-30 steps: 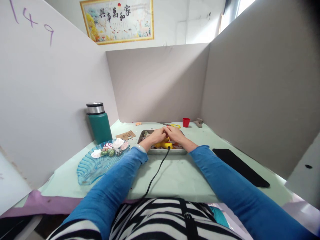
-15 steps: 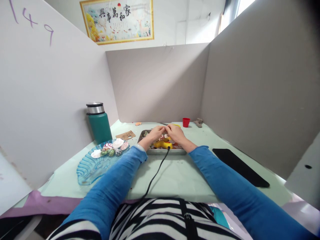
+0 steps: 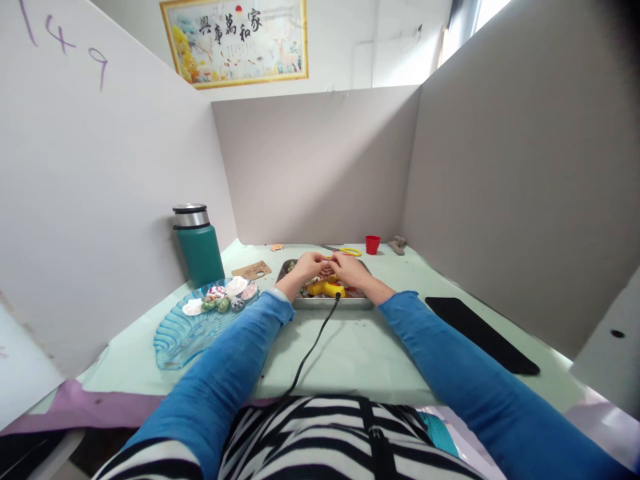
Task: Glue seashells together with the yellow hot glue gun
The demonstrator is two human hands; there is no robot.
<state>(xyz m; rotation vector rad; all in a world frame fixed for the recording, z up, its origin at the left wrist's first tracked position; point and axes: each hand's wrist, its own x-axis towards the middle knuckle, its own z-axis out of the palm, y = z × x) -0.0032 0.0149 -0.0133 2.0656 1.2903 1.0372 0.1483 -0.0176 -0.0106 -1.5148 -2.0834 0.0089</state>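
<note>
Above the metal tray my left hand and my right hand meet with their fingertips bent in and close together. Whatever they pinch is too small and too hidden to name. Just below the fingers, a reddish patterned shell shows among the tray's contents. A yellow glue gun lies in the tray, its black cord running toward my body. Greenish shells sit at the tray's left end.
To the left are a blue shell-shaped dish holding several shells and a green bottle. Behind the tray lie yellow-handled scissors, a red cup and grey pieces. A brown card and a black mat flank it.
Both hands have come slightly lower and nearer to me, fingertips still together. The scissors' yellow handles, partly covered before, now show behind them.
</note>
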